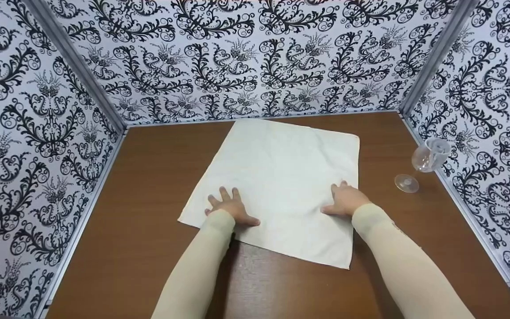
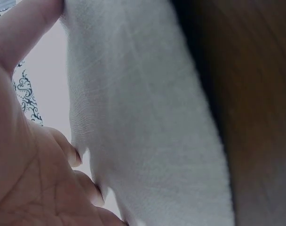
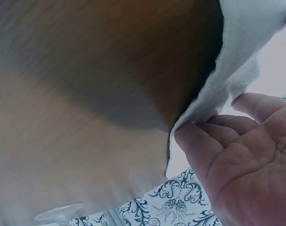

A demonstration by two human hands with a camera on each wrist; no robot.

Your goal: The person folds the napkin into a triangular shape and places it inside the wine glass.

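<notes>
A white cloth lies spread out on the brown table, its edges askew to the table's sides. On its near left part rests my left hand, fingers spread and fingertips on the fabric. My right hand touches the cloth close to its right edge, thumb pointing left and fingers forward. In the left wrist view the left palm is raised off the cloth while the fingertips meet it. The right wrist view has the right fingers at the cloth's border, with faint ripples beside them.
A clear wine glass stands at the right side of the table, beyond my right hand. Walls with black scroll patterns enclose the table at the back and both sides, with grey rails along the edges.
</notes>
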